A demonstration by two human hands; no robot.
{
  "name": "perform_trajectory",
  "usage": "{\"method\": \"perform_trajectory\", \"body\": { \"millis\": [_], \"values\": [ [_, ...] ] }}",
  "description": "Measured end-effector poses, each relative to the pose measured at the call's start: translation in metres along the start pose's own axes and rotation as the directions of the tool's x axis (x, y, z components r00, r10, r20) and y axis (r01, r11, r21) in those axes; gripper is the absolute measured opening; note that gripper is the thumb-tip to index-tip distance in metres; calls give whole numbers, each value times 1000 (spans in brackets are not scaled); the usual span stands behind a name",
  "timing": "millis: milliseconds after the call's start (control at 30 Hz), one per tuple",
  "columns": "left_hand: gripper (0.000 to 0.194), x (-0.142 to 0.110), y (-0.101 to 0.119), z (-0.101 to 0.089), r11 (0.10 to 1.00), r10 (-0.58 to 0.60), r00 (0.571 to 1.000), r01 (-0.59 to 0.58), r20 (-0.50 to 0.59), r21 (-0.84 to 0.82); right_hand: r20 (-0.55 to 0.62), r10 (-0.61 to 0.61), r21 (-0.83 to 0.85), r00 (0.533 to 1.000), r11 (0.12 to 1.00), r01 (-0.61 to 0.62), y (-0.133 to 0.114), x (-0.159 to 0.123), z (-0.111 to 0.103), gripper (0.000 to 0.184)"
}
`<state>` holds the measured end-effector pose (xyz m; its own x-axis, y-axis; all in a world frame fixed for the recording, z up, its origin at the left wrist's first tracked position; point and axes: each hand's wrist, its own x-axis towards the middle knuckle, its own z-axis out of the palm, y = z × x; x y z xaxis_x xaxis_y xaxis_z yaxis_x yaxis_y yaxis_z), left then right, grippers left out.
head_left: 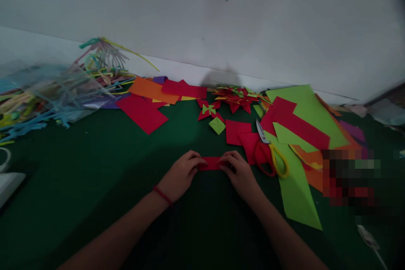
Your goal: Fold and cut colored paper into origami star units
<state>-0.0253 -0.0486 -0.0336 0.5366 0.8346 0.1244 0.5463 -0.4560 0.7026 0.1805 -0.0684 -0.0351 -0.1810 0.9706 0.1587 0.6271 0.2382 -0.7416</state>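
A narrow strip of red paper [210, 163] lies level between my two hands on the green tabletop. My left hand [182, 173] grips its left end, fingers bent over the edge, with a red band round the wrist. At the right end, the fingers of my right hand [239, 174] are closed on the same paper. Just beyond it sits a folded green paper square [217, 126]. Behind that is a folded red and green paper piece [209, 109]. Red paper squares [238, 132] lie beside scissors [268, 154] with red and yellow handles, right of my right hand.
Folded red and green pieces [236, 97] are heaped by the white wall. Green sheets [300, 194] and orange scraps cover the right side. Pipe cleaners [34, 105] and clear plastic spread over the far left. A white cable [368, 238] lies at the lower right.
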Motion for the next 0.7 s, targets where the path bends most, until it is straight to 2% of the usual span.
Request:
{"method": "perform_trajectory", "body": {
  "millis": [133,267,333,400,467,567,700],
  "values": [
    [23,1,6,3,988,-2,998,11,-57,152,-15,-29,9,999,1000,30,3,-2,1,11],
    [26,3,8,6,947,-12,992,53,-129,318,-45,-43,-37,998,998,41,2,-4,2,13],
    [29,4,6,7,945,-44,989,88,-144,315,-118,-30,-106,993,994,17,2,-5,2,20],
    [29,5,4,7,951,-77,986,118,-150,287,-211,-2,-174,978,984,-36,2,-6,2,38],
    [29,5,3,7,958,-97,983,136,-158,252,-253,26,-198,967,977,-78,3,-6,3,52],
    [28,6,4,5,967,-97,982,132,-162,220,-210,34,-165,977,984,-70,4,-6,4,58],
    [26,5,5,5,985,-69,986,91,-150,148,-129,53,-59,990,996,-61,3,-5,3,50]
  ]
}}
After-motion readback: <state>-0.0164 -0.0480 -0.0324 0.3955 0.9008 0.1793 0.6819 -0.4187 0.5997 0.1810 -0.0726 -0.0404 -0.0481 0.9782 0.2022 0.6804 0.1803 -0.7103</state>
